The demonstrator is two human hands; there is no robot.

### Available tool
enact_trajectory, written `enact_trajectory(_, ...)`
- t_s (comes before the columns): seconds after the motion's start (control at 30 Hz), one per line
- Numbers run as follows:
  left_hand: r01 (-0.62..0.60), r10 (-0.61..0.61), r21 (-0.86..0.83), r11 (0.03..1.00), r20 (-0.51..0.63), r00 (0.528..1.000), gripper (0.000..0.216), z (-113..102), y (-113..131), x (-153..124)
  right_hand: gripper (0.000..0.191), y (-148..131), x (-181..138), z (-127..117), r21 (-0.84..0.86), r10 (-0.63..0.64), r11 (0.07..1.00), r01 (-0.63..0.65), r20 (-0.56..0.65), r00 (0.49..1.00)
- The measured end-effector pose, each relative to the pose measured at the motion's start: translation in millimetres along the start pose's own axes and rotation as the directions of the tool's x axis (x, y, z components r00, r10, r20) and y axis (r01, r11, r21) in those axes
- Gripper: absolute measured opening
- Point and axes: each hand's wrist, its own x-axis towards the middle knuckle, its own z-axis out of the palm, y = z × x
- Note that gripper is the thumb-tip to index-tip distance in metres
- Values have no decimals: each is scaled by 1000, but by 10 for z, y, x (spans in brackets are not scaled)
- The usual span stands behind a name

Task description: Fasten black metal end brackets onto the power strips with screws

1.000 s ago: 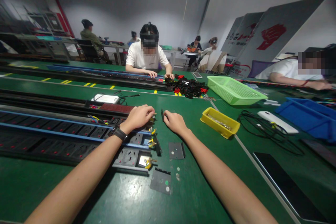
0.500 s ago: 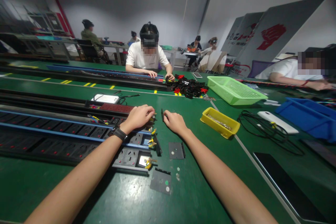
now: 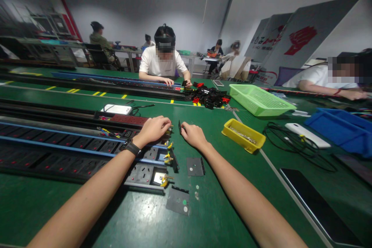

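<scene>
My left hand (image 3: 154, 128) is curled into a loose fist at the end of a long black power strip (image 3: 87, 147), fingers pinched on something I cannot make out. A black watch sits on that wrist. Just to its right, my right hand (image 3: 193, 135) is closed and pinches a small black end plate (image 3: 179, 126) held upright. The open strip ends show yellow wire terminals (image 3: 167, 157). Two loose black end caps (image 3: 195, 166) (image 3: 178, 200) lie on the green table (image 3: 221, 155) nearer to me.
A yellow tray (image 3: 243, 135) holds metal parts at right. Behind it stand a green basket (image 3: 257, 100) and a blue bin (image 3: 343, 128). Black cable, a white device (image 3: 307, 135) and a dark phone (image 3: 319, 205) lie right. A person opposite works by a pile of black and red parts (image 3: 209, 97).
My hands have not visibly moved. The person opposite has lifted a small black part in one hand.
</scene>
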Motion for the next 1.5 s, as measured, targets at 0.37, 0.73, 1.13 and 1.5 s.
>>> enact_trajectory(0.37,-2,2,3,1000,-1,1000,31,-3,1,-2,32,-2,2,3,5,5,1000,-5,8,1000)
enact_trajectory(0.73,0,1,-7,1000,5,1000,32,0,-10,3,32,-7,-1,-10,-16,4,1000,-4,13,1000)
enact_trajectory(1.13,-2,2,-1,1000,-4,1000,30,-7,5,-7,32,4,7,18,0,0,1000,0,-7,1000)
enact_trajectory(1.5,-7,7,4,1000,-4,1000,30,3,-9,-1,32,-1,5,9,2,6,1000,-6,0,1000)
